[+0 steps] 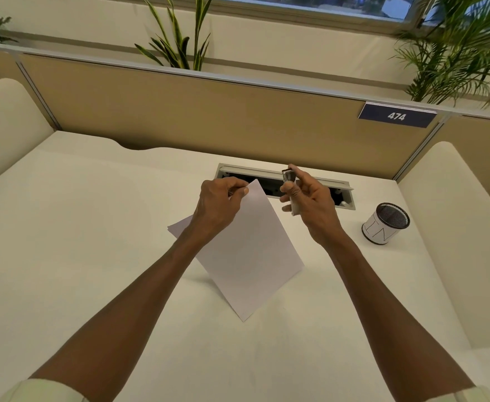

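A person's left hand [219, 206] pinches the far corner of thin white paper sheets [252, 256] between thumb and fingers [239, 190], lifting them tilted off the cream surface [93, 227] at centre. Just to the right, the right hand [315, 208] grips a small white-and-silver tool [290, 192] upright, fingers curled round it, over a grey cable tray [267, 170]. A black mesh cup with a white label [381, 230] stands further right.
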### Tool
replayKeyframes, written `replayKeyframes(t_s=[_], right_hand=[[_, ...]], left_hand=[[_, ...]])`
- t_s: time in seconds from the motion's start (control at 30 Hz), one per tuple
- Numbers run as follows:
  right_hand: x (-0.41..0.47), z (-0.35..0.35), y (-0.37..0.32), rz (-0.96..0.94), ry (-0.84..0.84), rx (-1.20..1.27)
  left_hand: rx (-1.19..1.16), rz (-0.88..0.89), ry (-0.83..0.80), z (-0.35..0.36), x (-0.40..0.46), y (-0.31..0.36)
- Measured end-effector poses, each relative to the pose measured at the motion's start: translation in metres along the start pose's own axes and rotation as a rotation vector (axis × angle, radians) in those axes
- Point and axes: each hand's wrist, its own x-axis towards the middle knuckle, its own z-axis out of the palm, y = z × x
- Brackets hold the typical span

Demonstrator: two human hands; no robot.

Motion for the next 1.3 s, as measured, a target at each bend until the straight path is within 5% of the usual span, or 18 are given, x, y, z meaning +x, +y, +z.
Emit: replayKeyframes(t_s=[0.43, 1.3], right_hand=[[0.011, 0.011, -0.015, -0.118, -0.115, -0.296], [0.006, 0.017, -0.031, -0.132, -0.108, -0.185]], left_hand=[[0.007, 0.084, 0.020, -0.005, 0.004, 0.005], [-0.073, 0.215, 0.070, -0.011, 0.001, 0.012]])
